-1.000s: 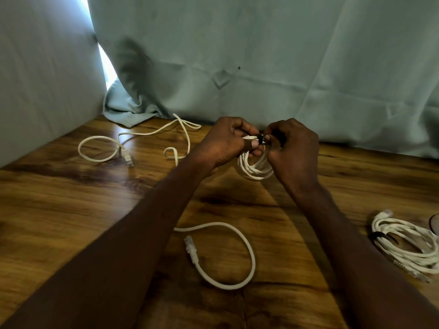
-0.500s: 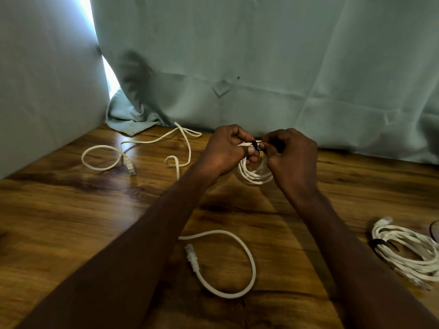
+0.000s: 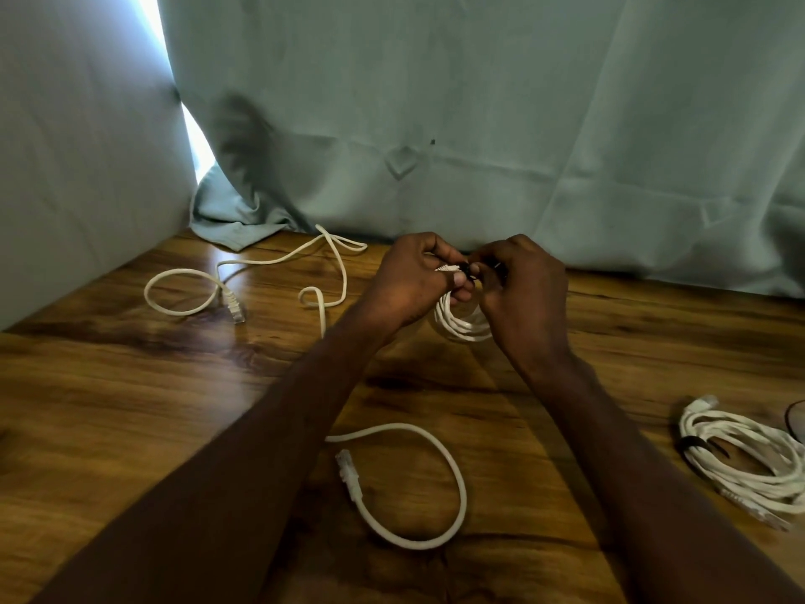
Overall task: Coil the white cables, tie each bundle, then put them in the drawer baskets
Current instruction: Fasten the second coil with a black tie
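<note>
A small coil of white cable [image 3: 462, 323] hangs between my two hands above the wooden table [image 3: 109, 407]. My left hand [image 3: 409, 283] grips the top of the coil, thumb pressed near a white plug. My right hand [image 3: 525, 294] pinches a black tie [image 3: 467, 269] at the top of the coil. A loose white cable [image 3: 453, 473] with a plug lies in a loop near me. Another loose white cable [image 3: 261, 263] sprawls at the far left. A coiled bundle [image 3: 749, 459] bound by a black tie lies at the right edge.
Pale green curtains [image 3: 479, 124] hang along the table's far and left sides, with a bright gap at the corner. A dark thin loop [image 3: 795, 422] shows at the right edge. No drawer baskets are in view.
Both hands stay together at the coil's top; the fingers have shifted a little on the black tie. The view has tilted slightly, so everything sits a bit lower in the frame.
</note>
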